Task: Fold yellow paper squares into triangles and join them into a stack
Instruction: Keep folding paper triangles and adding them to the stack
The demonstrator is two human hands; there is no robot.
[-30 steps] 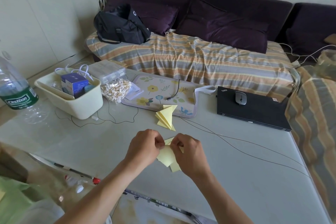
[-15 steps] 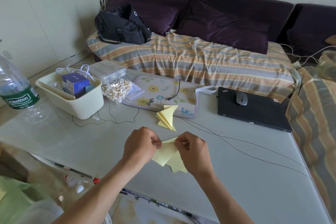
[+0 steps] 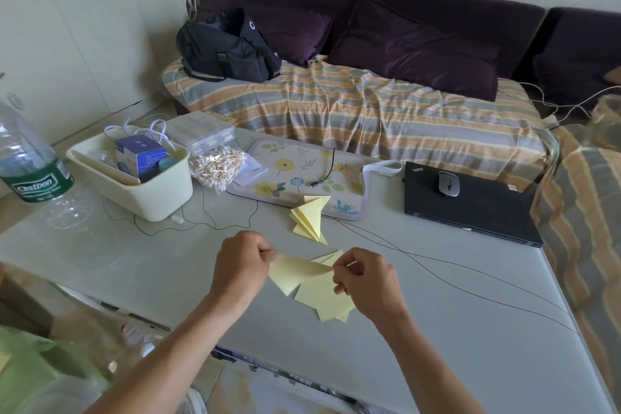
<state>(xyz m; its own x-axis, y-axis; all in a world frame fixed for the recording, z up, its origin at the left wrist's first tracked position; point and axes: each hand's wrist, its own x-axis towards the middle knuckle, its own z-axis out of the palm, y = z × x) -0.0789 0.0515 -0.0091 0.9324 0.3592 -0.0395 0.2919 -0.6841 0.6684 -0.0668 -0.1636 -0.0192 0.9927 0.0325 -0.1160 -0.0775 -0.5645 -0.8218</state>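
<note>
Pale yellow paper (image 3: 299,274), same yellow triangles (image 3: 311,218) by the table's far edge. Table (image 3: 470,329) light grey. Mat (image 3: 302,175) floral: yellow and blue flowers, lilac border. Laptop (image 3: 470,205) black, mouse (image 3: 448,183) grey. Tub (image 3: 148,198) cream, box (image 3: 141,155) blue. Bottle (image 3: 30,161) label green. Sofa (image 3: 403,20) dark purple, blanket (image 3: 369,114) orange-grey striped. Bag (image 3: 228,47) black.
</note>
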